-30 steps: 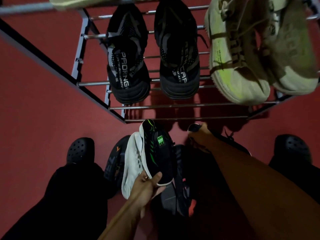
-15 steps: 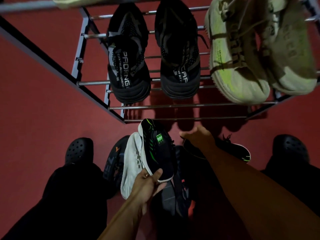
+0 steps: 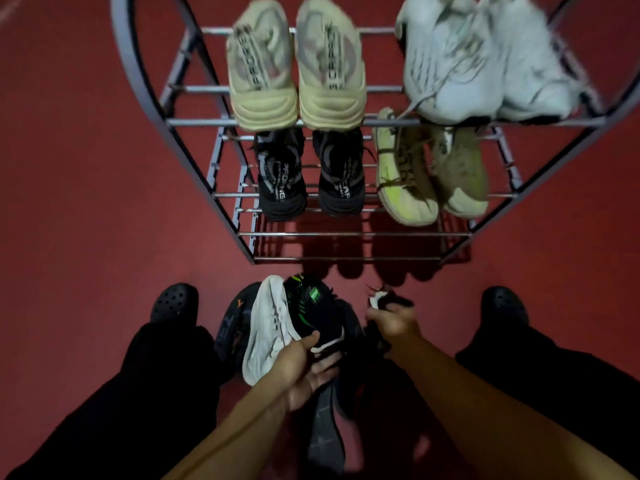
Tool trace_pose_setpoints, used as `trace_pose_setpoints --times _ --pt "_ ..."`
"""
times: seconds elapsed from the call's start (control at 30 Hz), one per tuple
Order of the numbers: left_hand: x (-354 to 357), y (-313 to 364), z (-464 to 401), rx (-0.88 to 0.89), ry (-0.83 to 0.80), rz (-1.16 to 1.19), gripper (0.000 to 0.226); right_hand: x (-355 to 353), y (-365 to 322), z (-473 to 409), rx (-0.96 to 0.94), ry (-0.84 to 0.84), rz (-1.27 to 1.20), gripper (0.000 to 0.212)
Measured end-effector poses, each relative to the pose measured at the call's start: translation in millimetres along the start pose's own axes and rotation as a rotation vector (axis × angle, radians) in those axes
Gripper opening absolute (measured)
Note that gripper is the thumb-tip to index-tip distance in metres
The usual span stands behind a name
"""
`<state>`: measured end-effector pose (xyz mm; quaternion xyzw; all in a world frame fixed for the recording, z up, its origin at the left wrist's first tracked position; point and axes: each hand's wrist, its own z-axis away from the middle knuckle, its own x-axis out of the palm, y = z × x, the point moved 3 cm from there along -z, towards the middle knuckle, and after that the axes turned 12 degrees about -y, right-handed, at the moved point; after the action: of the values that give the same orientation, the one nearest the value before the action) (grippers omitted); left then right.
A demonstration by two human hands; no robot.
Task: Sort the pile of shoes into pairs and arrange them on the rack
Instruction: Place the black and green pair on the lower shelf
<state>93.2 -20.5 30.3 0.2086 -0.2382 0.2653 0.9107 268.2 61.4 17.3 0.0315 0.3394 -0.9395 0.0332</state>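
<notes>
A black shoe with green stripes is held at its heel by the left hand, the thumb curled over the rim and the fingers tucked beneath the sole. Pressed against that shoe's outer side, away from the right hand, a white shoe is seen, and further out a dark shoe with an orange mark lies on the red floor. The right hand is kept well apart from the left and is clamped on another black shoe, of which only a blurred end is shown. Under both hands a grey-soled shoe is laid. Ahead of the hands the rack is stood; on its lower shelf black shoes and yellow-green shoes are set, and on its upper shelf beige shoes and white trainers.
</notes>
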Motion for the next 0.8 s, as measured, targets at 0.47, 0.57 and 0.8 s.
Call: trace_pose_setpoints --times 0.47,0.57,0.8 --pt "56 22 117 0.191 -0.196 -0.181 0.034 10 -35 133 -0.095 -0.503 -0.3 0.025" --pt "50 23 123 0.241 -0.181 -0.194 0.035 14 -35 137 -0.109 -0.414 -0.328 0.026" --pt "41 9 117 0.212 -0.243 -0.019 0.034 0 -30 135 -0.061 -0.335 -0.506 0.051"
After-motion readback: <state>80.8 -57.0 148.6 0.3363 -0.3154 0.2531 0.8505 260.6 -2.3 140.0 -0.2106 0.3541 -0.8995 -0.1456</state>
